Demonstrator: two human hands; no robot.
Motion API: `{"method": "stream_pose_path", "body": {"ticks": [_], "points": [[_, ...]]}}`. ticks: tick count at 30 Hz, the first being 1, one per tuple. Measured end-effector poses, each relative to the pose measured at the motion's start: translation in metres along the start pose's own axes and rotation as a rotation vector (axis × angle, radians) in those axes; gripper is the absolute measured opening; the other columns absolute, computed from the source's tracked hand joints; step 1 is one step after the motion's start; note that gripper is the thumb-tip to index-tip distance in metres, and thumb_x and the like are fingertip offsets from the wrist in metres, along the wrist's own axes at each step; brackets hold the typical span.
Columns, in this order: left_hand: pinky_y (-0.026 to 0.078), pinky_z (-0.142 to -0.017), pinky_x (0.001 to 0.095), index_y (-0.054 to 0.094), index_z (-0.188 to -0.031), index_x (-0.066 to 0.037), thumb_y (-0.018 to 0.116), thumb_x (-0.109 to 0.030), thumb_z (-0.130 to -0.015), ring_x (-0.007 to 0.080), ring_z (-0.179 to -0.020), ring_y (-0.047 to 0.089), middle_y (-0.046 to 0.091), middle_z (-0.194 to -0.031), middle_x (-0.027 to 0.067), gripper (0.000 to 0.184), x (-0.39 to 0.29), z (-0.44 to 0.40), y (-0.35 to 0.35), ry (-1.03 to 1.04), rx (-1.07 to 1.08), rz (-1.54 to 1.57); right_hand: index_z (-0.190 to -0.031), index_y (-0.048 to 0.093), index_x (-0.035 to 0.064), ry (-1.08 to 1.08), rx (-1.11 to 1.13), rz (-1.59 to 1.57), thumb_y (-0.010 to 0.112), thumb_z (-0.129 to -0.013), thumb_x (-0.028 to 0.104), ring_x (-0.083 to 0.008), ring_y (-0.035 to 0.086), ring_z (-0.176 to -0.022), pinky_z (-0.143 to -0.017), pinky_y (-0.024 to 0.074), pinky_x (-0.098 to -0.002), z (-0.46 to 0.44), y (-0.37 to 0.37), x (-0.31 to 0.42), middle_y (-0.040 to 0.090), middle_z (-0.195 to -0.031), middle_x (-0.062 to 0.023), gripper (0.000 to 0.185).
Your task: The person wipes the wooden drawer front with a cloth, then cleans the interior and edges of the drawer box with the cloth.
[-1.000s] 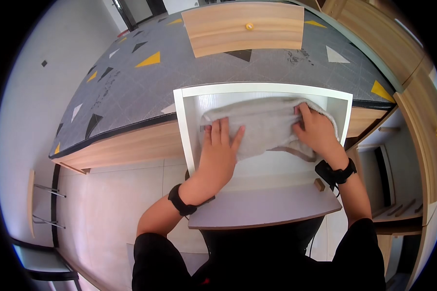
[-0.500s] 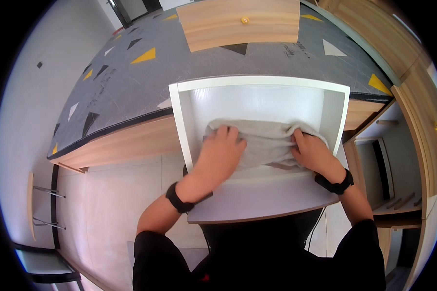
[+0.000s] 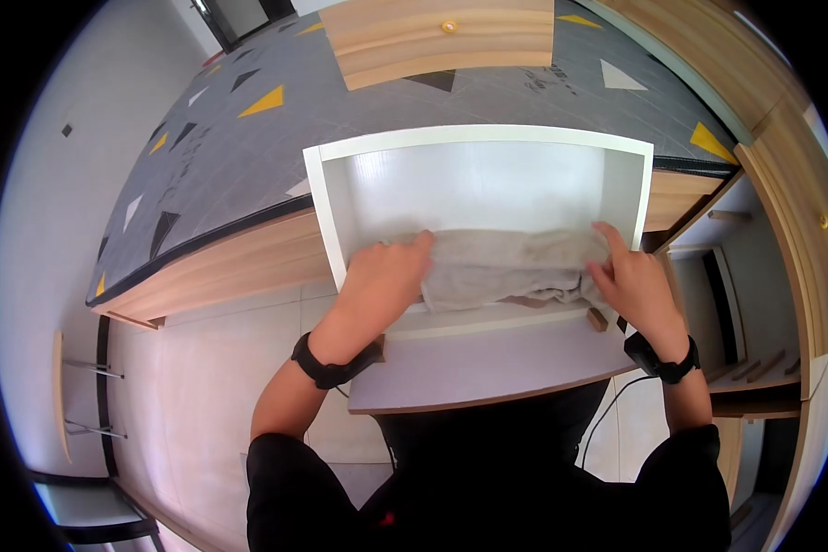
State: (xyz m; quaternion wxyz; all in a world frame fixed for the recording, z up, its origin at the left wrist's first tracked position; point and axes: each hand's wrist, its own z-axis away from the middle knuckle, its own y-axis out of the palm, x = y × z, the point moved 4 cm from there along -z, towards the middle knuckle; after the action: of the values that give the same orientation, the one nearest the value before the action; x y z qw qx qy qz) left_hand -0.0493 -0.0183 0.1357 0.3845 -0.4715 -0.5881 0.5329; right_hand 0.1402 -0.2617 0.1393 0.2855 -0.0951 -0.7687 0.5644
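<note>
A grey cloth (image 3: 506, 262) lies bunched along the near side inside a white open box (image 3: 478, 135), like a drawer. My left hand (image 3: 385, 281) is at the cloth's left end, its index finger stretched onto the cloth and the other fingers curled out of sight. At the right end is my right hand (image 3: 637, 281), thumb and index finger apart, touching or just beside the cloth. A grey-white panel (image 3: 488, 368) stands at the box's near side, with a small wooden block (image 3: 597, 319) at its right. Both wrists wear black bands.
Behind the box is a bed with a grey patterned mattress (image 3: 359, 115), bearing a wooden drawer front (image 3: 442, 46) with a yellow knob. Wooden cabinets (image 3: 787, 221) with open compartments stand on the right. Pale floor tiles (image 3: 202, 386) lie at the left. A black cable hangs below my right wrist.
The cloth's far edge has been drawn nearer, leaving it in a narrower bundle and baring more of the box bottom. My right hand has let go and moved right; my left has shifted slightly left.
</note>
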Motion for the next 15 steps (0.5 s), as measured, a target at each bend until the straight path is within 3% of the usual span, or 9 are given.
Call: {"method": "stream_pose_path", "body": {"ticks": [2,6,8,15], "points": [[0.048,-0.059,0.0476,0.057,-0.103,-0.007,0.06,-0.021,-0.093,0.037,-0.071,0.064,0.065,-0.07,0.0155,0.018,0.002,0.001,0.003,0.022,0.042,0.012,-0.129,0.053,0.0059,0.038,0.009,0.157,0.067,-0.087,0.023,-0.0365,0.064,-0.06,-0.059,0.052,-0.0436,0.003,-0.001,0.0,0.064,-0.064,-0.0143,0.048],[0.045,-0.062,0.0504,0.054,-0.093,-0.004,0.058,-0.017,-0.092,0.0415,-0.071,0.061,0.062,-0.072,0.0188,0.013,-0.002,0.008,0.003,0.124,0.208,0.1,-0.136,0.052,0.0071,0.024,0.158,0.164,0.069,-0.086,0.026,-0.0359,0.065,-0.061,-0.06,0.0522,-0.044,0.006,0.011,-0.008,0.065,-0.065,-0.0159,0.056],[0.044,-0.063,0.0511,0.055,-0.093,-0.004,0.056,-0.016,-0.093,0.0426,-0.071,0.06,0.061,-0.072,0.02,0.013,-0.002,0.01,0.004,0.127,0.207,0.133,-0.124,0.062,0.0085,-0.045,0.148,0.2,0.069,-0.086,0.028,-0.036,0.065,-0.062,-0.061,0.0524,-0.0441,0.008,0.014,-0.007,0.065,-0.065,-0.0162,0.043],[0.043,-0.064,0.0523,0.056,-0.1,-0.003,0.052,-0.018,-0.096,0.0431,-0.071,0.058,0.06,-0.07,0.0208,0.017,-0.003,0.022,0.001,0.116,0.313,0.271,-0.102,0.067,0.0099,-0.045,0.039,0.178,0.065,-0.089,0.023,-0.0357,0.065,-0.064,-0.061,0.0522,-0.0437,0.002,0.015,-0.012,0.066,-0.068,-0.0149,0.019]]}}
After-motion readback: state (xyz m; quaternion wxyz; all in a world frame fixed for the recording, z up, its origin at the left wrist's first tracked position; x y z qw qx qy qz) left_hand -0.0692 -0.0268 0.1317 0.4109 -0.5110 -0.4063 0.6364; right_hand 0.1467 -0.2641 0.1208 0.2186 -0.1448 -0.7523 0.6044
